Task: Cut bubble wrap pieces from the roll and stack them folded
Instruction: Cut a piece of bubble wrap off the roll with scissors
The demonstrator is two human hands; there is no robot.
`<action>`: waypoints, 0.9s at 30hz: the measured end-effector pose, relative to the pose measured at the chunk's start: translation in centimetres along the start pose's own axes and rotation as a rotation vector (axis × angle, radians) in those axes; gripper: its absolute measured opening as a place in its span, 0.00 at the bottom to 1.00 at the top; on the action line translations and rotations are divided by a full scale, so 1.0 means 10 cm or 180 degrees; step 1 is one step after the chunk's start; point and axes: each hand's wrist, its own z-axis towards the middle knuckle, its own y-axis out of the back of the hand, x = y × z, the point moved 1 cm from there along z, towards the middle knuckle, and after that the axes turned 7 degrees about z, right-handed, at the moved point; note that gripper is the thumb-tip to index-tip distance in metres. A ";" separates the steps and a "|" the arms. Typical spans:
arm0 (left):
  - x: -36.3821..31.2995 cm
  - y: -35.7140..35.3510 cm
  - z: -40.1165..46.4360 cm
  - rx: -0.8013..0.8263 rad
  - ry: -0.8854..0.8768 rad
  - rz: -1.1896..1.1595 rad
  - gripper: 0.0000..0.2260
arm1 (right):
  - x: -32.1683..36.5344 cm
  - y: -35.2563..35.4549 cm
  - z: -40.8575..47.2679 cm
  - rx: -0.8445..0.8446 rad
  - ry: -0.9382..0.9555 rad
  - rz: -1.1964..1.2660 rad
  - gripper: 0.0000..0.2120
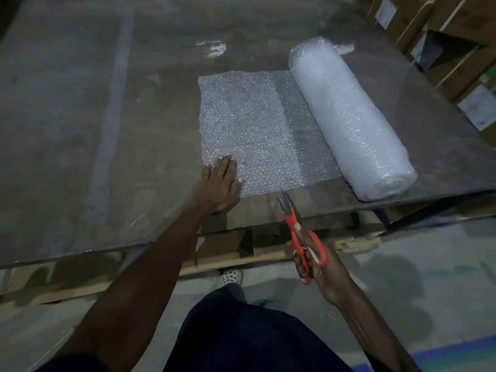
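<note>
A thick roll of bubble wrap (349, 122) lies on the right side of the dark table (80, 130). A sheet of it (257, 124) is unrolled flat to the left of the roll, still joined to it. My left hand (220, 183) lies flat with straight fingers on the sheet's near left corner, pressing it down. My right hand (311, 259) grips the handles of orange scissors (298, 232). Their blades are slightly apart and point at the sheet's near edge, just short of it.
The table's near edge (188, 237) runs across the middle, with wooden framing below. Cardboard boxes (456, 49) with white labels stand at the back right. My shoe (230, 276) and dark trousers are on the grey floor below.
</note>
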 end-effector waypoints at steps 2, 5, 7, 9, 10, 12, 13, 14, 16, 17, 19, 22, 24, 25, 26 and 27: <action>0.00 0.04 0.05 0.0047 0.0057 -0.0031 0.29 | -0.03 0.02 0.03 -0.0026 0.0004 -0.0074 0.31; -0.03 0.09 0.16 0.0086 0.0174 -0.0111 0.28 | 0.00 -0.01 0.10 -0.0054 0.0027 -0.0076 0.30; -0.05 0.12 0.23 0.0102 0.0119 -0.0167 0.28 | 0.03 -0.05 0.15 -0.0128 0.0037 -0.0084 0.32; -0.04 0.11 0.26 0.0069 0.0066 -0.0176 0.28 | 0.06 -0.08 0.19 -0.0160 0.0075 -0.0061 0.32; -0.03 0.09 0.26 0.0046 0.0062 -0.0156 0.29 | 0.07 -0.08 0.21 -0.0171 0.0101 -0.0084 0.31; -0.02 0.07 0.26 -0.0043 0.0070 -0.0090 0.29 | 0.09 -0.09 0.25 -0.0199 0.0147 -0.0109 0.30; -0.02 0.06 0.25 -0.0079 0.0062 -0.0049 0.29 | 0.09 -0.11 0.26 -0.0210 0.0160 -0.0132 0.29; -0.02 0.05 0.24 -0.0088 0.0055 -0.0024 0.29 | 0.10 -0.12 0.27 -0.0212 0.0177 -0.0151 0.29; -0.02 0.05 0.25 -0.0071 0.0058 -0.0028 0.29 | 0.09 -0.12 0.28 -0.0216 0.0212 -0.0170 0.30; -0.02 0.05 0.25 -0.0072 0.0060 -0.0029 0.29 | 0.09 -0.12 0.29 -0.0230 0.0215 -0.0162 0.30; -0.02 0.04 0.24 -0.0093 0.0064 -0.0022 0.28 | 0.09 -0.11 0.30 -0.0248 0.0217 -0.0172 0.29; -0.02 0.02 0.25 -0.0134 0.0056 -0.0028 0.28 | 0.09 -0.11 0.33 -0.0278 0.0269 -0.0232 0.29; -0.01 0.02 0.25 -0.0158 0.0051 -0.0030 0.29 | 0.10 -0.11 0.34 -0.0289 0.0295 -0.0215 0.29; -0.01 0.02 0.25 -0.0155 0.0053 -0.0036 0.29 | 0.10 -0.11 0.34 -0.0284 0.0301 -0.0199 0.29; -0.01 0.01 0.25 -0.0146 0.0057 -0.0047 0.30 | 0.10 -0.12 0.34 -0.0279 0.0306 -0.0192 0.28; 0.00 0.01 0.25 -0.0136 0.0058 -0.0057 0.31 | 0.09 -0.12 0.34 -0.0280 0.0314 -0.0192 0.28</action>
